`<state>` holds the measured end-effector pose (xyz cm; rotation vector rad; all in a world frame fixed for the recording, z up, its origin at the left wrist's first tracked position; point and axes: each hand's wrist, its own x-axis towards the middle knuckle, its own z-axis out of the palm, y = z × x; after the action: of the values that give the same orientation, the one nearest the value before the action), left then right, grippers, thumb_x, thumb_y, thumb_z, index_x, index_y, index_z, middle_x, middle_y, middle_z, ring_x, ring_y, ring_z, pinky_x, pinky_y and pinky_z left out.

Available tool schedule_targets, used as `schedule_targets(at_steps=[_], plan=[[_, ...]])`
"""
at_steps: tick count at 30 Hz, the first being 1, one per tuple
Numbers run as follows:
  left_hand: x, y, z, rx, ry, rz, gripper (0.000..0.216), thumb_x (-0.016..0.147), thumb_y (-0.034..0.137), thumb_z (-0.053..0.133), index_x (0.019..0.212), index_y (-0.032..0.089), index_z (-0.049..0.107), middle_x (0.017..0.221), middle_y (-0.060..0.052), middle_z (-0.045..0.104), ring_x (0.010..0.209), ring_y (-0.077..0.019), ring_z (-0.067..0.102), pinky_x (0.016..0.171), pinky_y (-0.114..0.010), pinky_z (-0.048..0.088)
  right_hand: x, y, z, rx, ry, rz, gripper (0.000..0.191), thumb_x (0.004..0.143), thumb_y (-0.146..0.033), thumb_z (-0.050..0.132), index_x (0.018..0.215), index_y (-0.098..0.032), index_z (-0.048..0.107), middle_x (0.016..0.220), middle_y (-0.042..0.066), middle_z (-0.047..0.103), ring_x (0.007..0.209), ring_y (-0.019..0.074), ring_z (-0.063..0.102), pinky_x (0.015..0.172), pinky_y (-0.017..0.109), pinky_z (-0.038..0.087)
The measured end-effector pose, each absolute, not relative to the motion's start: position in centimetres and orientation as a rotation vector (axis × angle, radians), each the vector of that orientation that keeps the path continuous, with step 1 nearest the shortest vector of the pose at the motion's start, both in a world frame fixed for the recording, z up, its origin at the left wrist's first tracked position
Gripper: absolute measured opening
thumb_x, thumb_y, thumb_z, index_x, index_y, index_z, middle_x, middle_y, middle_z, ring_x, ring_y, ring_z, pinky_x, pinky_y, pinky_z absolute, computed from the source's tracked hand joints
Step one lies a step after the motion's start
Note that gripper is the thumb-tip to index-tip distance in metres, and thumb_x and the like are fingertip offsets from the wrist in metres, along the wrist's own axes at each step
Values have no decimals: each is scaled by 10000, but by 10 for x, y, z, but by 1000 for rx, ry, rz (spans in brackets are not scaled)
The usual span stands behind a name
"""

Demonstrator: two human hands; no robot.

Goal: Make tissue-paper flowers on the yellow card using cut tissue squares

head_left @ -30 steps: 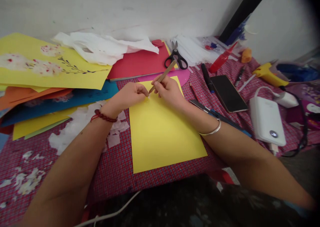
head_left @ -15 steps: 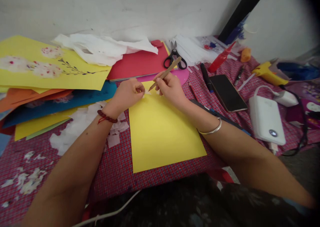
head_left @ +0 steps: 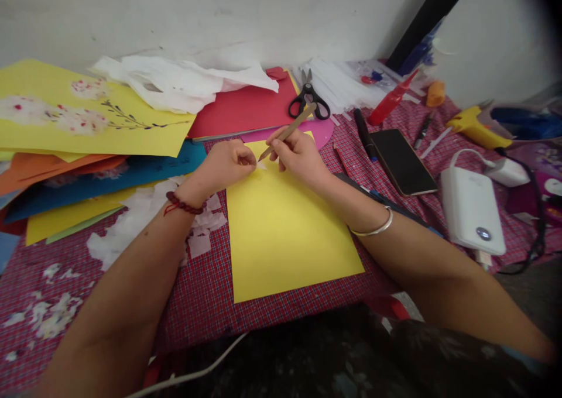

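A yellow paper sheet [head_left: 285, 234] lies flat on the red checked cloth in front of me. My right hand [head_left: 298, 158] is closed round a thin wooden stick [head_left: 290, 130], whose point slants down to the sheet's far end. My left hand [head_left: 228, 164] is closed in a pinch right beside the stick's tip, with a small white scrap [head_left: 261, 165] at its fingertips. Both hands rest over the far edge of the yellow sheet.
Black scissors [head_left: 309, 99] lie just beyond my hands on red paper [head_left: 246, 108]. Coloured sheets [head_left: 79, 117] and white tissue [head_left: 175, 82] pile at the left. A phone [head_left: 401, 161], a white power bank [head_left: 472, 210], a red bottle [head_left: 389, 102] and a glue gun [head_left: 472, 123] sit at the right.
Hardly anything has changed. My hands and the stick shifted slightly over the sheet's far end, and the stick's tip stays by my left fingertips.
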<state>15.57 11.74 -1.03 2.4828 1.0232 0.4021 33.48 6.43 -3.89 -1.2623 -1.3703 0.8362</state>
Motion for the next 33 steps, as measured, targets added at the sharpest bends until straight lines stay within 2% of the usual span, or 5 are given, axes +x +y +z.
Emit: schedule_targets(at_steps=[12, 21, 33], plan=[[154, 117, -3, 2587, 1097, 294, 209, 770, 178, 538, 778, 151, 745, 800, -66, 702, 724, -170, 600, 714, -284, 435, 332, 65, -44, -1346, -1421, 894, 95, 929, -147, 516, 920, -166, 608, 724, 2, 663, 417, 75, 515, 413, 195, 392], [155, 118, -3, 2538, 1086, 278, 188, 737, 195, 536, 727, 162, 721, 790, -66, 711, 748, -184, 617, 735, -298, 455, 329, 66, -42, -1354, -1402, 944, 91, 925, -129, 523, 876, -175, 584, 681, -16, 635, 399, 72, 503, 386, 191, 374], [153, 121, -11, 2306, 1164, 336, 129, 730, 231, 536, 696, 176, 647, 693, -29, 666, 693, -157, 571, 643, -257, 411, 326, 72, -44, -1379, -1286, 1062, 143, 928, -81, 483, 841, -181, 538, 623, -33, 619, 357, 64, 510, 341, 171, 346]])
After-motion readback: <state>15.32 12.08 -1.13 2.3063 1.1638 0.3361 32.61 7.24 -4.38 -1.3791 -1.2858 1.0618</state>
